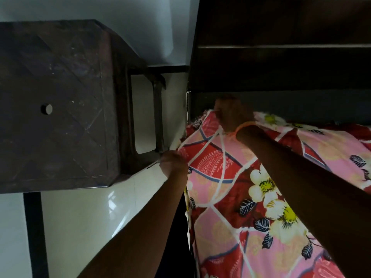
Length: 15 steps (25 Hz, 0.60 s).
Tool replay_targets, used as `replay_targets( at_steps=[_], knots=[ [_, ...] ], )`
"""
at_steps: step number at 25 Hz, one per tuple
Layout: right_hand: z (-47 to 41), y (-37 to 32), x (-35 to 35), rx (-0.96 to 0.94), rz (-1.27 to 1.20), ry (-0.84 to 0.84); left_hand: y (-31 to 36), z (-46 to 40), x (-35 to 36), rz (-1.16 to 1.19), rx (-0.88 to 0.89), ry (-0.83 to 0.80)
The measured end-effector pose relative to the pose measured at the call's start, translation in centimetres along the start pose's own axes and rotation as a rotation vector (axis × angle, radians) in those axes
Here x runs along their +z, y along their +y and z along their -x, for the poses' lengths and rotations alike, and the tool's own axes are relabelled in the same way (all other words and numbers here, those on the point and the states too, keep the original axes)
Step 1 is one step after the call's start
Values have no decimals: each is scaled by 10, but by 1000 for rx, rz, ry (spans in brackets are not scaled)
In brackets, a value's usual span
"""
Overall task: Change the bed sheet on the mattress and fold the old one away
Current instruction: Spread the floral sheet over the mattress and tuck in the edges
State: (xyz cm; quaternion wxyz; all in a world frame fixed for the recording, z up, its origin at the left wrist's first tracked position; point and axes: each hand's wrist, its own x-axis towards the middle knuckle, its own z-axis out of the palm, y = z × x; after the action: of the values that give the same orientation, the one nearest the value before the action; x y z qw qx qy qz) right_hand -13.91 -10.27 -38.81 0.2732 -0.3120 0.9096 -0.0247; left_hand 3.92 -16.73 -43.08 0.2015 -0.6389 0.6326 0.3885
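A pink and red flowered bed sheet [251, 197] covers the head corner of the mattress. My left hand [173, 164] grips the sheet's side edge at the mattress's left flank. My right hand [232, 115], with an orange band at the wrist, grips the sheet's corner against the dark headboard [281, 67]. A strip of dark mattress [301, 106] shows between the sheet and the headboard.
A dark brown plastic stool [60, 101] stands close to the bed's left side on the glossy white tiled floor [90, 217]. Only a narrow gap separates the stool from the mattress. A white wall [120, 13] lies behind.
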Motion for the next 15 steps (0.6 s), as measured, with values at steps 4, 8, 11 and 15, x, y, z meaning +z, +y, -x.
replay_targets(
  at_steps=[4,8,11,15],
  knots=[
    [16,-8,29,126,63,161,-13,15,-3,227,103,-8],
    [-2,-3,23,266,-19,-135,-7,30,9,424,180,-228],
    [-1,-11,10,98,-232,-35,14,62,-1,467,211,-415],
    [16,-15,24,94,-174,-411,38,50,6,643,-58,-549]
  ],
)
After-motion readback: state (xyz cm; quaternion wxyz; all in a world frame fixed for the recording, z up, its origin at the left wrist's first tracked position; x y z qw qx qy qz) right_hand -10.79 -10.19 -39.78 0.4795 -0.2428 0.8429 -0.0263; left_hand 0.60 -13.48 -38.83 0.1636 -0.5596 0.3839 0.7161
